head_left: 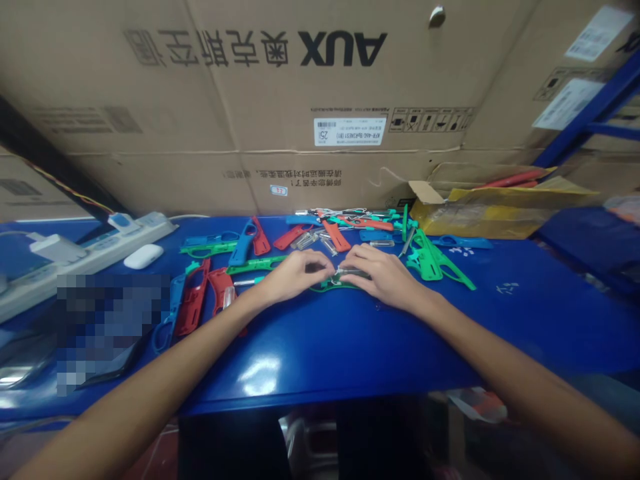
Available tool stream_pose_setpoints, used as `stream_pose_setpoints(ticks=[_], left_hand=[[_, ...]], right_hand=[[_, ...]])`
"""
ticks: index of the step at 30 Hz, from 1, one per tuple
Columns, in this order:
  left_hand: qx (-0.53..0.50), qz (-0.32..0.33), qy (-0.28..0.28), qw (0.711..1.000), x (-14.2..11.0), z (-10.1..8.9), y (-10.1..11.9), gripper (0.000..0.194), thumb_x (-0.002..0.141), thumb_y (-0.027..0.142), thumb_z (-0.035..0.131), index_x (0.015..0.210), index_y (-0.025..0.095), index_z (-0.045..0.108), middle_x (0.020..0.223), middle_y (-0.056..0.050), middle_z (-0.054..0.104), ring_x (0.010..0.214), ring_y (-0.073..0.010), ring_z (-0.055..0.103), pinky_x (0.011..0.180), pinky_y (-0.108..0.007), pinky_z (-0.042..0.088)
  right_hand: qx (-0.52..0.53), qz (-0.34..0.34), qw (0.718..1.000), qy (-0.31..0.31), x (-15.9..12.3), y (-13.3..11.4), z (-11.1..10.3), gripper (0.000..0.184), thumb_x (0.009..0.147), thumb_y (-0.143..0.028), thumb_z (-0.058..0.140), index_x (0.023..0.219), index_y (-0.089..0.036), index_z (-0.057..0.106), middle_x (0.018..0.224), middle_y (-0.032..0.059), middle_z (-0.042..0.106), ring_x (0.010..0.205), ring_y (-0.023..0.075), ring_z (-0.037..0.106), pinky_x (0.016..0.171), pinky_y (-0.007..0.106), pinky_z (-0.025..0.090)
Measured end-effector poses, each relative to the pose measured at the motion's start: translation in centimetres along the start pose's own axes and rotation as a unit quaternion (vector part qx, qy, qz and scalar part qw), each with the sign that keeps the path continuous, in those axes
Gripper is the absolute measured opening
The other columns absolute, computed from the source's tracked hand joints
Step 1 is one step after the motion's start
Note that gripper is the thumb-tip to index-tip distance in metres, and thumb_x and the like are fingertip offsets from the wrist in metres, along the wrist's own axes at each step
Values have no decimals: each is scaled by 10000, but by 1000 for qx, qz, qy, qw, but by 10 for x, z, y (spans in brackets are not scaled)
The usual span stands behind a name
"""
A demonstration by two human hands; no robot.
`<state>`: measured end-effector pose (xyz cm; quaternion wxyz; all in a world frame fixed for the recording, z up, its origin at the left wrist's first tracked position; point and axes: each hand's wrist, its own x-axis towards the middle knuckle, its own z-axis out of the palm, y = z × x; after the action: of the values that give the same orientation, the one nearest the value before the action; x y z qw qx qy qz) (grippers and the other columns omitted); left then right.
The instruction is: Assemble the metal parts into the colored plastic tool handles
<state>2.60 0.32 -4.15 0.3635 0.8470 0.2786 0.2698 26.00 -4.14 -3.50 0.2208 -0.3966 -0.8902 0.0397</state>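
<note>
My left hand is closed in a pinch at the table's middle, thumb and forefinger meeting over a tiny part too small to name. Facing it, my right hand has its fingers curled around a green plastic lighter half-shell, which lies low over the blue tabletop. A greyish part sits in the shell between the right thumb and fingers, mostly hidden. Just behind both hands lie clear fuel tanks and an orange shell. Green shells rest right of my right hand; red shells lie left of my left forearm.
A large cardboard box walls off the table's back. An open carton with red pieces stands back right. A power strip, a white earphone case and a blurred-out phone are left. Small white bits lie right.
</note>
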Motion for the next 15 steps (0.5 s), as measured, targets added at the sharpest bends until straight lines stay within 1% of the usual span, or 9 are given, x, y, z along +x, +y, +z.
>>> stream_pose_setpoints(ticks=[4,11,15], left_hand=[[0,8,-14,1000,0,0,1,189,935,298,602,891,171,735,938,-51,742,890,-171,665,864,-328,527],[-20,-10,-24,999,1,-3,0,192,903,314,653,904,157,763,946,-64,757,909,-182,651,889,-338,502],[-20,-22,-32,999,0,-6,3,185,911,309,648,920,165,764,962,-54,757,916,-181,650,884,-330,496]], right_hand=[[-9,-23,1000,-2,-1,0,0,234,1003,-368,559,1114,-212,694,1050,63,675,1009,207,598,786,321,502],[-88,-64,994,8,-2,-6,-1,238,1018,-341,526,1079,-192,703,1052,77,686,993,207,593,701,294,482],[-81,-61,995,5,-1,-6,-3,260,1024,-358,510,1091,-196,703,1063,75,684,1009,208,595,737,305,490]])
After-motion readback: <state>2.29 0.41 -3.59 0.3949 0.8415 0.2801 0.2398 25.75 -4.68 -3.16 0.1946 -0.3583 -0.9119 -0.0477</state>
